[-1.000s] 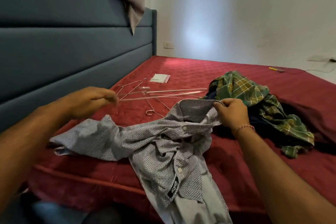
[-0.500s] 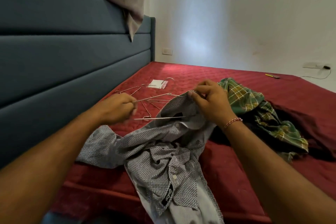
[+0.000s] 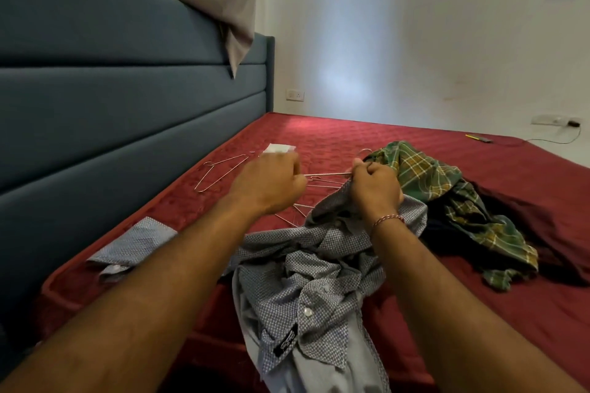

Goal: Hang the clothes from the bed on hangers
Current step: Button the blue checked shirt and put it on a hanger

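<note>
on the red bed [image 3: 367, 137], both hands work a wire hanger [image 3: 325, 174] into a grey shirt [image 3: 313, 268]: left hand [image 3: 271, 183] seemingly gripping the wire, right hand [image 3: 375, 190] pinching collar and hanger. next, seat the far shoulder.

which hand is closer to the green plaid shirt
Right. The right hand, gripping the grey shirt's collar and a wire hanger, sits right against the green plaid shirt. The left hand holds the hanger's other end, farther toward the headboard.
</note>
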### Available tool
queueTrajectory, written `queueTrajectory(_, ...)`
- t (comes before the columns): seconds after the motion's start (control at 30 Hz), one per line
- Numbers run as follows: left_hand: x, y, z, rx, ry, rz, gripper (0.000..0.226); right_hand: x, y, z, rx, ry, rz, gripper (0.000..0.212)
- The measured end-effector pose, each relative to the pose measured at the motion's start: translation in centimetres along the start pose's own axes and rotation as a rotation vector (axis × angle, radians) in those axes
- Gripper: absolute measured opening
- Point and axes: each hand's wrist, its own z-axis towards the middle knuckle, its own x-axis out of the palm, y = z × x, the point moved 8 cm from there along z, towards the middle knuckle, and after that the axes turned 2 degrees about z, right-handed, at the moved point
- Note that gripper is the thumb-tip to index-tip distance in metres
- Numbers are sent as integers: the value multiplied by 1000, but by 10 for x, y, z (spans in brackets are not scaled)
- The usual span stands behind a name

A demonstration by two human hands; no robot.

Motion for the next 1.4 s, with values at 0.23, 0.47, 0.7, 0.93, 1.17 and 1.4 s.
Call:
queueTrajectory(0.23,54,2,-78,-130,-351,-482,12,-13,-24,6,237,-111,140,53)
queueTrajectory(0.47,128,6,-55,-568,-34,-670,31,17,-18,-14,285,-52,576,51)
queueTrajectory(0.7,119,47,-44,-873,-99,-1167,12,12,-12,-18,7,-31,386,37)
queueTrajectory(0.93,82,50,-36,-774,0,-1387,15,-10,-36,-8,-112,-52,393,38)
queueTrajectory(1.17,54,68,-22,-603,-26,-985,21,-21,-57,-10,-201,-11,333,38)
queueTrajectory(1.4,32,75,-15,-513,89,-974,29,-37,-56,-33,-389,-64,199,41)
